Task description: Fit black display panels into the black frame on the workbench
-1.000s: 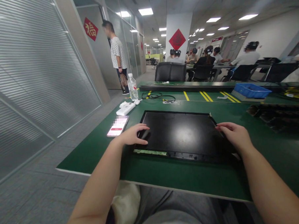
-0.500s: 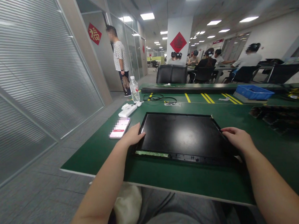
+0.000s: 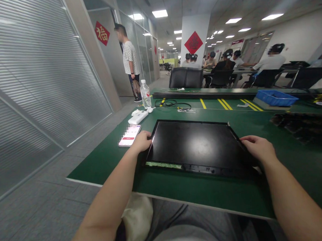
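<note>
A black display panel (image 3: 194, 142) lies flat on the green table (image 3: 106, 158) in front of me, its glossy face up. Along its near edge runs a thin green circuit strip (image 3: 164, 165). My left hand (image 3: 143, 140) grips the panel's left edge, with the thumb at the rim and the other fingers partly hidden. On the opposite side my right hand (image 3: 259, 148) is closed on the right edge, its fingertips at the frame. Just left of my left hand lies a phone (image 3: 130, 135) with its screen lit.
Behind the phone are a white device (image 3: 138, 117) and a water bottle (image 3: 145, 94). A black cable (image 3: 168, 103) and a blue bin (image 3: 276, 97) lie farther back. Dark, ragged-looking parts (image 3: 302, 126) sit at right. A person (image 3: 130, 59) stands beyond the table; others sit behind.
My left thumb has drawn back from the panel's face to its left rim. My right hand has shifted slightly along the right edge. The panel stays almost in place.
</note>
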Tool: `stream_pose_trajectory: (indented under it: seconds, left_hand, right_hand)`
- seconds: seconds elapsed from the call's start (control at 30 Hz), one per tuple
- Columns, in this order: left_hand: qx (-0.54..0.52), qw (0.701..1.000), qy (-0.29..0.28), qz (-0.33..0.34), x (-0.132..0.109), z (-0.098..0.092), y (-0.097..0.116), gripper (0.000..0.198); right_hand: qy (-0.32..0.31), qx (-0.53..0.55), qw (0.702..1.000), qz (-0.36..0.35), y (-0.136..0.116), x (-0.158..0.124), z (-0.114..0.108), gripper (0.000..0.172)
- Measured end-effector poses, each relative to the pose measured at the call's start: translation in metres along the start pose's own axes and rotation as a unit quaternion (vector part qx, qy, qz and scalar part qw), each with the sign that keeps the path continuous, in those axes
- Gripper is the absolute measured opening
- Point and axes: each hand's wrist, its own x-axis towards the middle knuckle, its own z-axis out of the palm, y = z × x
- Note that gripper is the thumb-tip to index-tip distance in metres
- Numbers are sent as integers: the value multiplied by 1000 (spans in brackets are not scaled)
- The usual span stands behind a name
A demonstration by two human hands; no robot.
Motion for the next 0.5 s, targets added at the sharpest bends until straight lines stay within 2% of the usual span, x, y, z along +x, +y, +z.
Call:
stream_pose_trajectory:
  seconds: [0.13,0.3,0.4,0.5]
  left_hand:
    - [-143,988,23,-57,-4,-3,6,13]
    - [-271,946,129,-124,-6,-1,22,11]
    - [-365,910,124,-155,-6,5,29,19]
    - [-409,888,116,-177,-5,7,32,24]
  right_hand:
    - [-2,-9,1000,12,-3,-1,-2,28]
    - [12,-19,1000,13,-4,-2,-4,26]
    - [13,-20,1000,15,-3,-1,-4,25]
    - [9,-21,1000,19,-4,-2,-5,27]
